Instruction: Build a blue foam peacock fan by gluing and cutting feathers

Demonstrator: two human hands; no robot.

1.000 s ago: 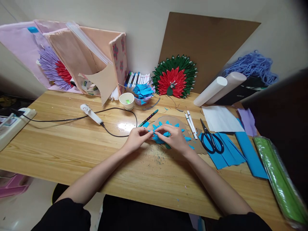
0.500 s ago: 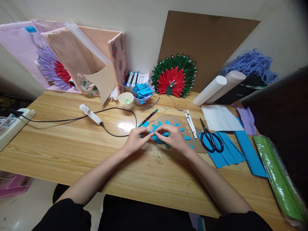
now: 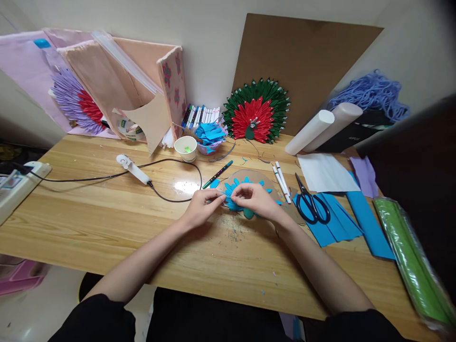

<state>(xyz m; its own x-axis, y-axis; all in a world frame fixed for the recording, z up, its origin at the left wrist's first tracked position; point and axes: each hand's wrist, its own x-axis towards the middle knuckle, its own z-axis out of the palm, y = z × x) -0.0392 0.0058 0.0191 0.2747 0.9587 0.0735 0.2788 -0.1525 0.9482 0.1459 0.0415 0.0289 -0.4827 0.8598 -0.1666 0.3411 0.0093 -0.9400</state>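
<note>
My left hand (image 3: 204,207) is closed in a pinch over the left edge of the craft piece, with a bit of blue paper showing at its fingertips. Just to its right, my right hand (image 3: 255,199) pinches too; whatever lies between its fingers is too small to make out. The two sets of fingertips are slightly apart. Beneath them lies a rounded brown cardboard (image 3: 271,191) bearing several blue paper petals (image 3: 232,204) in a fan. A dark green shape (image 3: 248,213) shows at its lower edge. My right hand hides part of the fan.
Black-handled scissors (image 3: 313,208) rest on blue paper strips (image 3: 337,223) at the right. White pens (image 3: 282,183) and a dark marker (image 3: 218,174) lie close to the cardboard. Behind stand a paper cup (image 3: 185,151) and a red-green paper peacock (image 3: 254,114). A cabled glue gun (image 3: 133,170) lies left.
My fingertips, which met over the petals, have parted a little. My right hand has shifted slightly right, uncovering more of the green shape. The whole view has moved slightly.
</note>
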